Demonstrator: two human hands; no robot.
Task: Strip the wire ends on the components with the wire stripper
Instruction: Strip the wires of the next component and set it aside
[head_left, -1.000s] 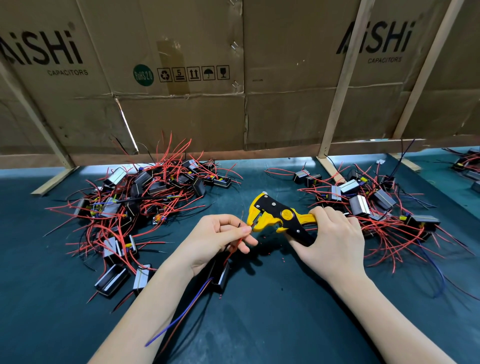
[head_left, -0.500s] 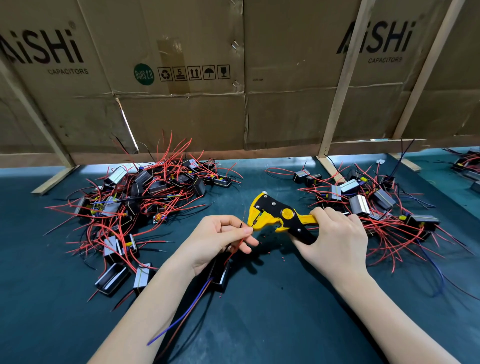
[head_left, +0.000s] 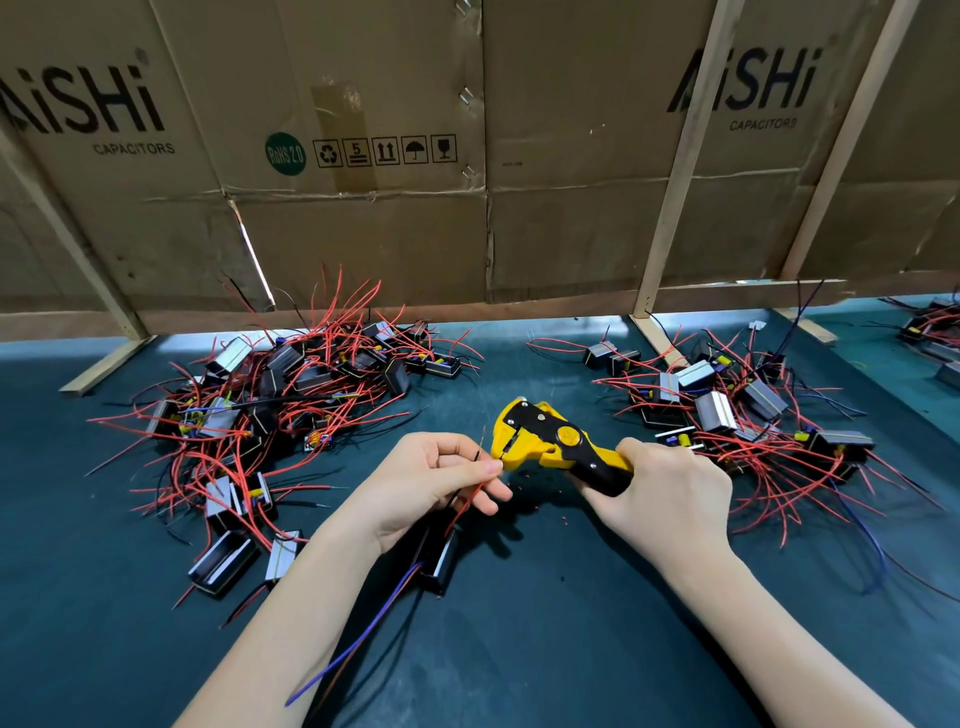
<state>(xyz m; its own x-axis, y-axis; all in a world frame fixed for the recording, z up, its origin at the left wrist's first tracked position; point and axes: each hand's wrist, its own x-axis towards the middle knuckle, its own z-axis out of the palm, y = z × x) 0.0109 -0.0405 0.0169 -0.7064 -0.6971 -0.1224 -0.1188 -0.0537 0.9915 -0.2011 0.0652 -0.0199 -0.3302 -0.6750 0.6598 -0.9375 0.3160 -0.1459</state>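
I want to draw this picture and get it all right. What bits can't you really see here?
All in the head view:
- Stripper handles: wrapped in the right hand.
- Component: mostly behind the left hand and wrist.
- Wire tip: too thin to tell if bare.
- Far-right pile: cut off by the edge.
- Left pile: too tangled to count.

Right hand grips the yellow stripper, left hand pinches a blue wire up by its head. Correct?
Not quite. The head view shows the wire pinched in the left hand is red, not blue; a blue lead trails from the component below that hand. The rest stands: the right hand grips the yellow stripper, with the wire end close by its head.
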